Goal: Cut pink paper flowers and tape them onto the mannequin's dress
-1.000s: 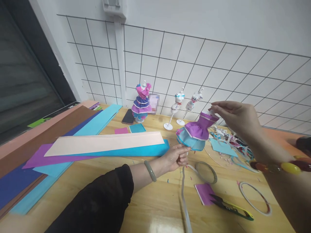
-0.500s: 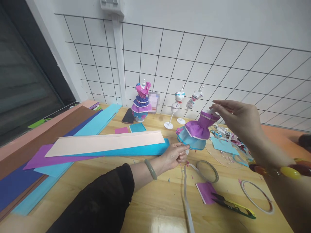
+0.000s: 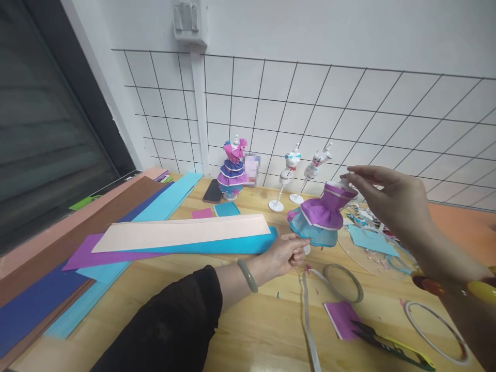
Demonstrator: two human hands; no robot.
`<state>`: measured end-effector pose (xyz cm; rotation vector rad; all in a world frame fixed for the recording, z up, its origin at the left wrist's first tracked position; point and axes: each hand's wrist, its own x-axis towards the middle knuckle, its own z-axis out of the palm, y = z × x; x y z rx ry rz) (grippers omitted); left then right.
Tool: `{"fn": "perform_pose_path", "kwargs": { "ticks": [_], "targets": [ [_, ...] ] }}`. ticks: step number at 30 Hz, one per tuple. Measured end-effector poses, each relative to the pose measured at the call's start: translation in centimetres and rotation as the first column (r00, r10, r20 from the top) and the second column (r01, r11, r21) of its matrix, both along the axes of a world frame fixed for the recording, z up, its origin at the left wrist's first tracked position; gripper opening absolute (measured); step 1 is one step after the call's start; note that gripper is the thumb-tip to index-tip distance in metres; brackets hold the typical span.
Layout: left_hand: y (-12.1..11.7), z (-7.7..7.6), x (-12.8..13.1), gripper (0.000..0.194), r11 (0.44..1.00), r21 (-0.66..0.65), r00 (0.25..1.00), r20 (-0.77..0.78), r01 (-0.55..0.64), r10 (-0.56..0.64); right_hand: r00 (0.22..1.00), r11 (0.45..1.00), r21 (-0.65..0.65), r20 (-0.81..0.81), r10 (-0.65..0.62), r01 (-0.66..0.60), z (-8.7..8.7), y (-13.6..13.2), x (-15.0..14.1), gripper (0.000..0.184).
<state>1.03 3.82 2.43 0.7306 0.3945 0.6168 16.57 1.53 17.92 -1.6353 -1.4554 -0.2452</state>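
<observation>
A small dress form wears a strapless purple paper bodice and peplum over a light-blue skirt, and it leans to the right above the table. My left hand is closed at the skirt's lower edge, thumb along the blue hem; part of the stand's white base peeks out beside the fingers. My right hand pinches the white neck at the top of the form. Beneath the hands, a strip of white tape runs from a tape roll to the front edge.
Long sheets of coloured crepe paper overlap across the left side. A dressed form and two bare ones, one nearer, stand by the grid wall. Snips lie on a purple paper square, near another tape roll. Scraps lie right.
The view has shifted, so everything sits slightly lower and further right in the picture. Both hands keep the same hold on the dress form.
</observation>
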Motion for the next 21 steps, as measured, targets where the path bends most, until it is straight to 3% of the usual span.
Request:
{"fn": "perform_pose_path", "kwargs": {
  "ticks": [6, 17, 19, 21],
  "targets": [
    [0.3, 0.0, -0.2, 0.039, 1.000, 0.023, 1.000, -0.002, -0.018, 0.018, 0.999, 0.999, -0.021, -0.019, -0.050, 0.050, 0.1, -0.1, -0.6, 0.026],
    [0.6, 0.1, -0.3, 0.034, 0.999, 0.048, 1.000, 0.009, -0.020, 0.020, 0.998, 0.999, 0.039, -0.055, 0.010, -0.008, -0.9, -1.8, -0.8, 0.040],
    [0.5, 0.1, -0.3, 0.034, 0.999, 0.049, 1.000, 0.008, -0.023, 0.022, 0.997, 0.996, 0.094, -0.081, 0.009, -0.001, -1.6, -3.2, -1.4, 0.036],
    [0.5, 0.1, -0.3, 0.035, 0.999, 0.040, 1.000, -0.001, -0.026, 0.026, 0.993, 0.988, 0.155, -0.120, 0.019, 0.000, -3.7, -5.9, -1.7, 0.028]
  ]
}}
